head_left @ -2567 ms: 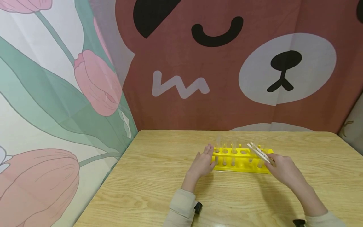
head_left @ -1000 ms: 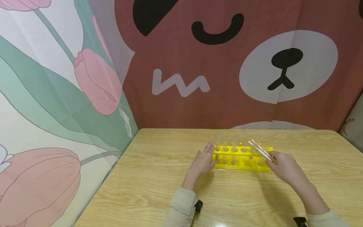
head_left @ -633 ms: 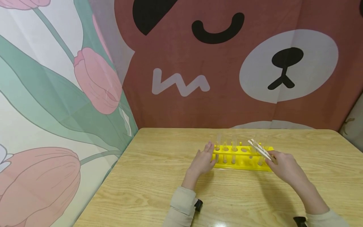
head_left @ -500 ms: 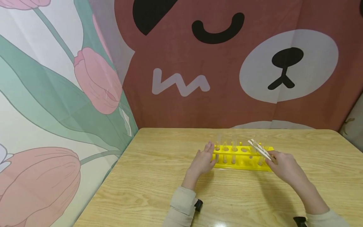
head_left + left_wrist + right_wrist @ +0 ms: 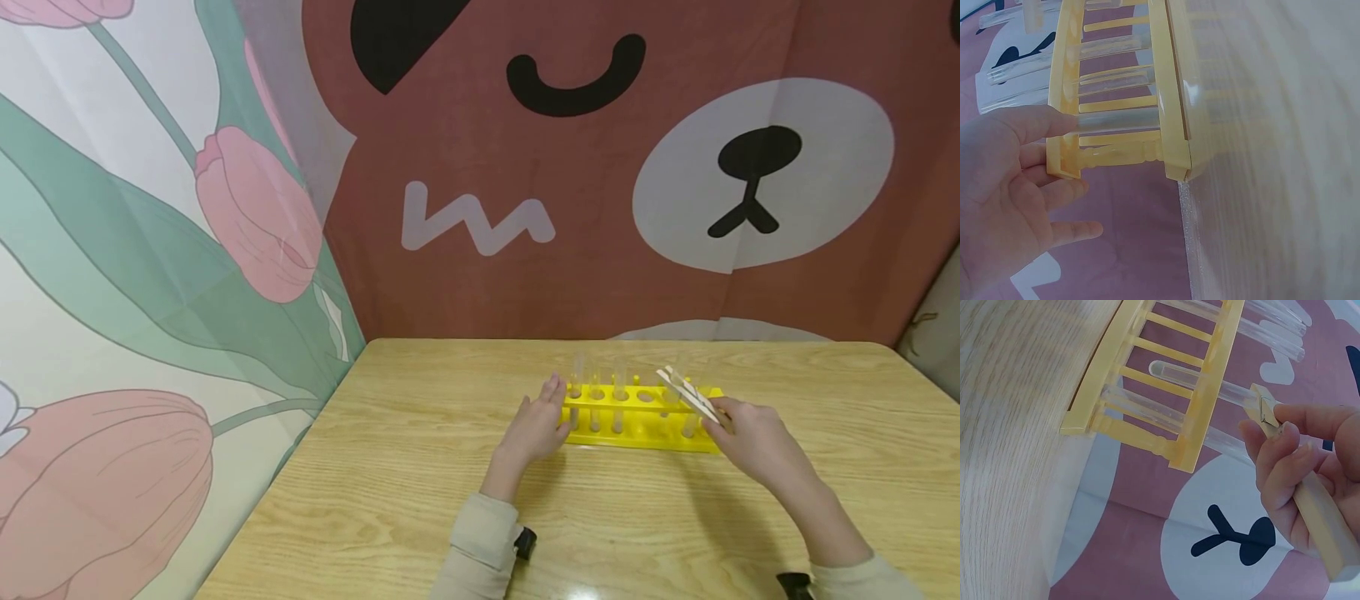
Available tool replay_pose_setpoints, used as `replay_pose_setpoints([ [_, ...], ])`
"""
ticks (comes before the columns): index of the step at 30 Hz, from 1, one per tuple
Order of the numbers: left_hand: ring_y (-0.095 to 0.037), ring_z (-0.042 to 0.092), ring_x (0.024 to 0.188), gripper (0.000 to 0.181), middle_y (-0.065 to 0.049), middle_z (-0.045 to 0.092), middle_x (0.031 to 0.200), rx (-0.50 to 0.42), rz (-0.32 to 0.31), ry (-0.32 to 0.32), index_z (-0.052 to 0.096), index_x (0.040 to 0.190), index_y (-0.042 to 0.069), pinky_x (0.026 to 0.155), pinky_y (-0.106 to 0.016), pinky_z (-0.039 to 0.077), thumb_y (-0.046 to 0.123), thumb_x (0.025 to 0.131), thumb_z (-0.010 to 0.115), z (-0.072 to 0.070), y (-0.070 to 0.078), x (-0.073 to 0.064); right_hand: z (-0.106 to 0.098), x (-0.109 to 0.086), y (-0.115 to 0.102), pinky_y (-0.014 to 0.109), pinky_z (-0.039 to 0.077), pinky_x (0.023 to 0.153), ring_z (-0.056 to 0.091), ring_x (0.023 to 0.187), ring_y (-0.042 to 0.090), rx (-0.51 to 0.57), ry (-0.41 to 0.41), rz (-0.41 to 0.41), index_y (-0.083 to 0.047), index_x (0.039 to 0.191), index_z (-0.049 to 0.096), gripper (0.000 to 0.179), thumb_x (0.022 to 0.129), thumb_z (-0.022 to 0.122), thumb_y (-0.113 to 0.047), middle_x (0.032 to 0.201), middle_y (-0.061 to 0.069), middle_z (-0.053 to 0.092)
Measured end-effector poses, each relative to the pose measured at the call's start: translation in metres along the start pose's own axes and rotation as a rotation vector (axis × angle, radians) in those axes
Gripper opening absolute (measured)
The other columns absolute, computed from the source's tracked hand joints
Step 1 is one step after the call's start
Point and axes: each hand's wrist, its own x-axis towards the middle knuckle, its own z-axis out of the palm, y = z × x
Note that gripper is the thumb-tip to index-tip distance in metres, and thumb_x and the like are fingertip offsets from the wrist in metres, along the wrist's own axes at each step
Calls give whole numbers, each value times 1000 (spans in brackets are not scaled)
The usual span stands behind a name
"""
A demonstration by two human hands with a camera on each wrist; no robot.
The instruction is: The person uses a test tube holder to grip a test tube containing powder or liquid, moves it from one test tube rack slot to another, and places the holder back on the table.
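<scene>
A yellow test tube rack stands on the table with several clear test tubes in it. At its left end my left hand grips the upper plate, thumb on the near side in the left wrist view. My right hand holds a wooden test tube clamp over the rack's right half. In the right wrist view, the clamp's jaws are around the upper part of a test tube. That tube passes through a hole, its rounded bottom hanging above the rack's base. Another tube sits nearer the right end.
The wooden table extends around the rack on all sides. Behind it hangs a cloth with a brown bear print, and at left one with tulips. Black wrist straps show at both cuffs.
Over the frames the clamp and its tube rise very slightly against the rack. The left hand keeps its grip on the rack's end, and the rack itself stays put.
</scene>
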Motion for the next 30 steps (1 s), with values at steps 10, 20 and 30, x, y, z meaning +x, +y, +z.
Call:
replay_pose_setpoints([
  [10, -16, 15, 132, 62, -12, 18, 146, 17, -12, -5, 25, 139, -1, 100, -45, 28, 22, 90, 53, 1, 1, 0, 0, 0, -1, 27, 35, 39, 40, 46, 15, 3, 6, 4, 21, 107, 48, 36, 86, 53, -8, 66, 9, 54],
  [20, -18, 16, 132, 61, -13, 19, 145, 21, 1, 3, 25, 139, -3, 98, -47, 29, 22, 90, 53, 0, 0, 0, -2, 0, -1, 27, 35, 39, 40, 46, 15, 13, 5, 6, 21, 107, 47, 36, 86, 53, -8, 67, 11, 55],
  [30, -16, 15, 133, 62, -12, 18, 146, 8, 2, 3, 25, 139, -1, 99, -46, 29, 23, 90, 53, 1, 0, 0, -2, 0, -1, 28, 36, 39, 41, 46, 15, 13, 5, 4, 21, 107, 48, 37, 86, 54, -8, 69, 14, 57],
])
